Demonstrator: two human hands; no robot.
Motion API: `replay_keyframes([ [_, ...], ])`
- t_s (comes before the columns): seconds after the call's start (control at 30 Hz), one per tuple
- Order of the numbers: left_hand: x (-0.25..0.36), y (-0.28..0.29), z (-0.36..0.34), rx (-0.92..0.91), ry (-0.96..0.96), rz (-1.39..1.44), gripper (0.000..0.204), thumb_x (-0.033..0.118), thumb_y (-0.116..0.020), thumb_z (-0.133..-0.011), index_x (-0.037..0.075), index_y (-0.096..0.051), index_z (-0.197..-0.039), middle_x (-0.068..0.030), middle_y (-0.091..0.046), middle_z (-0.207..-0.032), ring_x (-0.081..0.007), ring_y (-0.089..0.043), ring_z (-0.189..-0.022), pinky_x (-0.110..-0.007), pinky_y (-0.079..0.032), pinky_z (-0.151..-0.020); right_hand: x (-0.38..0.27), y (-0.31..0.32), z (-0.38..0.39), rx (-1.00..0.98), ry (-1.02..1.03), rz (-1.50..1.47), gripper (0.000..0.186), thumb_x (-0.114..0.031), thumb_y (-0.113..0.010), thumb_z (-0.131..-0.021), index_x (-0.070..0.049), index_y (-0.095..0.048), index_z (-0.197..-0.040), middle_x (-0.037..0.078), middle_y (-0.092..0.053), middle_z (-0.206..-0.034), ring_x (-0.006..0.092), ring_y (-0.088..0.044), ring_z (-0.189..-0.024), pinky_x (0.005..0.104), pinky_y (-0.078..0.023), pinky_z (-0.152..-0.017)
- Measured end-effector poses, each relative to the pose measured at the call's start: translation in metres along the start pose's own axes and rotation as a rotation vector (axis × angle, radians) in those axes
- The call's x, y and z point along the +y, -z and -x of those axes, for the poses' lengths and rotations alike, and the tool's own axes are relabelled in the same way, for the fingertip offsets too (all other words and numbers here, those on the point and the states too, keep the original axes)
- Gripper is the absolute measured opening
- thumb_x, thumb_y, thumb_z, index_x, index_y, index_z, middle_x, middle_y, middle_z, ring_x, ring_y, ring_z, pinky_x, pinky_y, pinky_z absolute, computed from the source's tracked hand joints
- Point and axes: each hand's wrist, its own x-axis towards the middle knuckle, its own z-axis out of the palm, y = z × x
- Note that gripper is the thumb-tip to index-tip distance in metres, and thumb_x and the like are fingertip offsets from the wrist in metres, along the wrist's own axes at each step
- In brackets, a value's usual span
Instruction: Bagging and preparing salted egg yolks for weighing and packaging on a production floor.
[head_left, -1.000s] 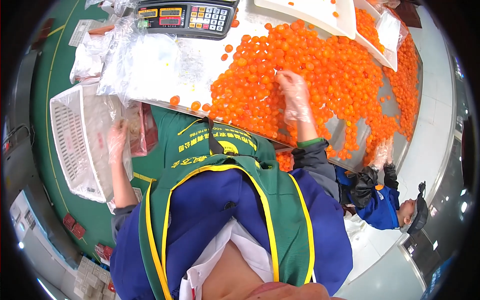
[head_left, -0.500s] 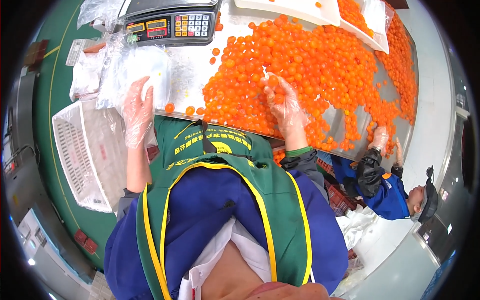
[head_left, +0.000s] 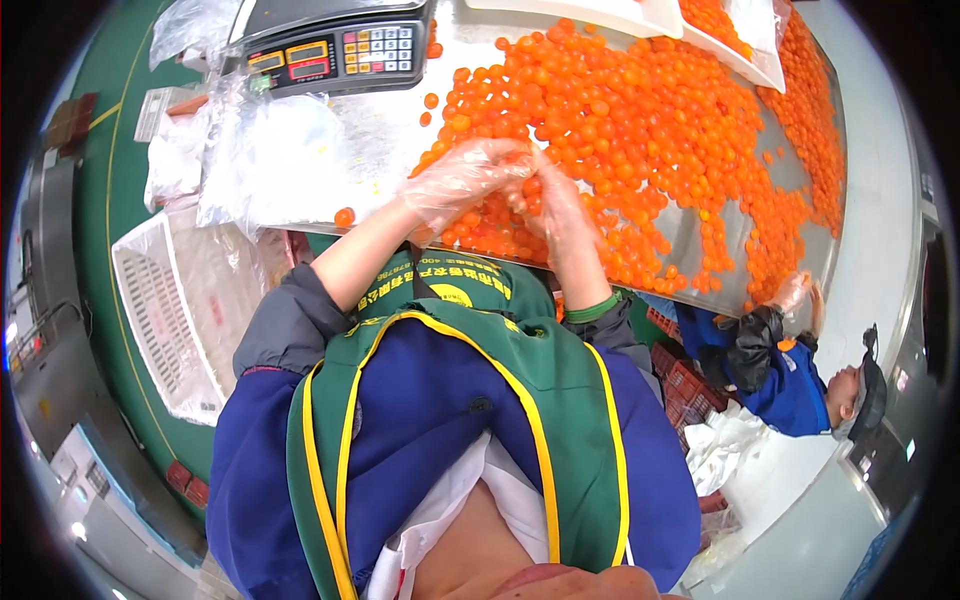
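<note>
Both my hands wear clear plastic gloves and meet over the front of a pile of orange, yolk-like balls [head_left: 640,130] on the metal table [head_left: 383,120]. My left hand [head_left: 455,185] reaches in from the left with curved fingers touching those of the other; what, if anything, they grip is hidden. My right hand [head_left: 555,215] is upright, its fingers curled around orange balls [head_left: 530,188] just below the left fingertips.
A scale [head_left: 330,55] and plastic bags [head_left: 270,140] occupy the table's left; white trays [head_left: 750,60] stand at the back right. A plastic-lined white crate [head_left: 170,310] is at left. A co-worker [head_left: 760,360] reaches to the table at right, above red crates [head_left: 690,390].
My left hand has risen from beside the crate, past the bags, and moved right to meet my right hand, which has shifted slightly left and closed around balls.
</note>
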Motion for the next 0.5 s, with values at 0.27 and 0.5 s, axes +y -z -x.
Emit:
replay_keyframes([
  [0.27, -0.029, 0.008, -0.029, 0.151, 0.084, -0.064, 0.024, 0.032, -0.057, -0.104, 0.009, -0.06, -0.109, 0.0007, -0.054, -0.072, -0.0096, -0.052, -0.061, -0.026, -0.045, -0.054, 0.006, 0.017, 0.003, 0.167, 0.198, 0.195, 0.039, -0.039, -0.058, -0.104, -0.002, -0.067, -0.099, 0.006, -0.065, -0.07, 0.0142, -0.056, -0.056, 0.0276, -0.045, -0.051],
  [0.5, -0.035, 0.01, -0.038, 0.296, 0.207, 0.14, 0.041, 0.05, -0.046, -0.107, 0.013, -0.058, -0.096, 0.0002, -0.054, -0.066, -0.0115, -0.05, -0.055, -0.027, -0.04, -0.049, 0.004, -0.019, 0.023, 0.054, 0.562, 0.535, 0.025, -0.02, -0.063, -0.1, 0.0, -0.065, -0.116, 0.005, -0.069, -0.076, 0.01, -0.066, -0.072, 0.0267, -0.052, -0.061],
])
